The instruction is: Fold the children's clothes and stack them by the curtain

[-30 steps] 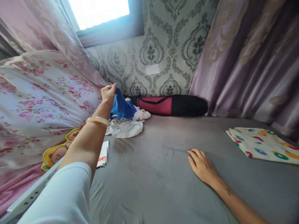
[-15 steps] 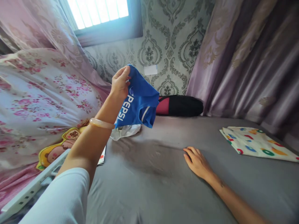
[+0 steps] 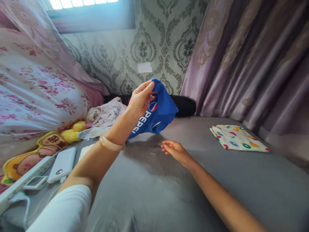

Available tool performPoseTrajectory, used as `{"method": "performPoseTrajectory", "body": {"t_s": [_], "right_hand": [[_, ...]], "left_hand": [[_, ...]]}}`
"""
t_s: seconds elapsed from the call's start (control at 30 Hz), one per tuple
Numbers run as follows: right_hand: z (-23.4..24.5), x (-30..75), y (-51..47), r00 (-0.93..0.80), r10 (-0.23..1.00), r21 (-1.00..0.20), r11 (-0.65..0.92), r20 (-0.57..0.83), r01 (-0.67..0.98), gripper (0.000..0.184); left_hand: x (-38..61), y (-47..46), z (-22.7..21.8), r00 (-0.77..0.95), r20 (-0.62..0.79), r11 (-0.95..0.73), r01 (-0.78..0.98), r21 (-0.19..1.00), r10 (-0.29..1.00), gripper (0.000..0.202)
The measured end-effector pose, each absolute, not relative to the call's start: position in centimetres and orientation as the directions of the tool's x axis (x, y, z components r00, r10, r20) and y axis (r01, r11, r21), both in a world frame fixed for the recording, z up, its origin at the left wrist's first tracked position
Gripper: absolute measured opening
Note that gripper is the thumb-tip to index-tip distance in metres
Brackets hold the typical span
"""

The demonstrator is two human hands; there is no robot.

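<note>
My left hand [image 3: 142, 98], with a pale bangle [image 3: 111, 143] on its wrist, pinches the top corner of a blue Pepsi-printed cloth [image 3: 160, 108]. The cloth hangs folded over the bed, its round logo and white lettering partly behind my hand. Whether it is a garment or a bag cannot be made out. My right hand [image 3: 175, 151] is below and to the right of the cloth, apart from it, fingers loosely bent with nothing visible in them.
On the grey bedsheet [image 3: 193, 199], a folded patterned cloth [image 3: 238, 138] lies at right. A black bag [image 3: 185, 106] rests against the wall. At left are a power strip [image 3: 29, 178], a white power bank [image 3: 62, 165], a yellow plush [image 3: 38, 154] and crumpled pale clothing [image 3: 108, 112].
The view has turned left and down. The blue cloth has swung and folded over in my left hand's pinch. My right hand has come off the sheet, nearer the cloth, its fingers more bent.
</note>
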State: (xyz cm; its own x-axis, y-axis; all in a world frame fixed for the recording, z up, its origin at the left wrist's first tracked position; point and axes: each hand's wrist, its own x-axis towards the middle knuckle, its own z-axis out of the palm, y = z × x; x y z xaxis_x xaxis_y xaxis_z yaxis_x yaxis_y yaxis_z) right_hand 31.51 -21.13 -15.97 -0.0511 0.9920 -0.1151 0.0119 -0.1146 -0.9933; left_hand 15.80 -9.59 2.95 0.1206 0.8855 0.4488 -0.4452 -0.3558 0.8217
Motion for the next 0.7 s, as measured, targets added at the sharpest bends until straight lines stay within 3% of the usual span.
{"method": "performPoseTrajectory", "body": {"t_s": [0.13, 0.23, 0.33, 0.47, 0.6, 0.7], "right_hand": [[-16.3, 28.6, -20.3, -0.048, 0.968, -0.897, -0.247, -0.247, -0.365, 0.032], [-16.8, 28.0, -19.3, -0.060, 0.961, -0.806, -0.260, -0.271, -0.532, 0.027], [-16.8, 28.5, -18.6, 0.017, 0.958, -0.802, -0.229, -0.286, -0.551, 0.022], [-16.5, 29.6, -18.3, 0.200, 0.928, -0.830, -0.167, -0.315, -0.532, 0.029], [-16.4, 30.2, -18.7, 0.194, 0.919, -0.813, -0.188, -0.343, -0.551, 0.030], [-16.1, 30.6, -19.2, 0.153, 0.955, -0.854, -0.149, -0.256, -0.498, 0.027]], "left_hand": [[17.6, -10.5, 2.2, 0.161, 0.448, -0.329, -0.474, 0.817, 0.880, 0.028], [18.2, -10.9, 2.1, 0.175, 0.448, -0.321, -0.480, 0.816, 0.877, 0.028], [18.2, -11.3, 2.1, 0.167, 0.452, -0.327, -0.483, 0.812, 0.876, 0.028], [17.7, -11.9, 2.2, 0.117, 0.436, -0.330, -0.491, 0.806, 0.892, 0.026], [16.7, -12.3, 1.7, 0.073, 0.425, -0.346, -0.465, 0.815, 0.902, 0.025], [15.2, -11.9, 0.9, 0.028, 0.380, -0.329, -0.443, 0.834, 0.925, 0.025]]}}
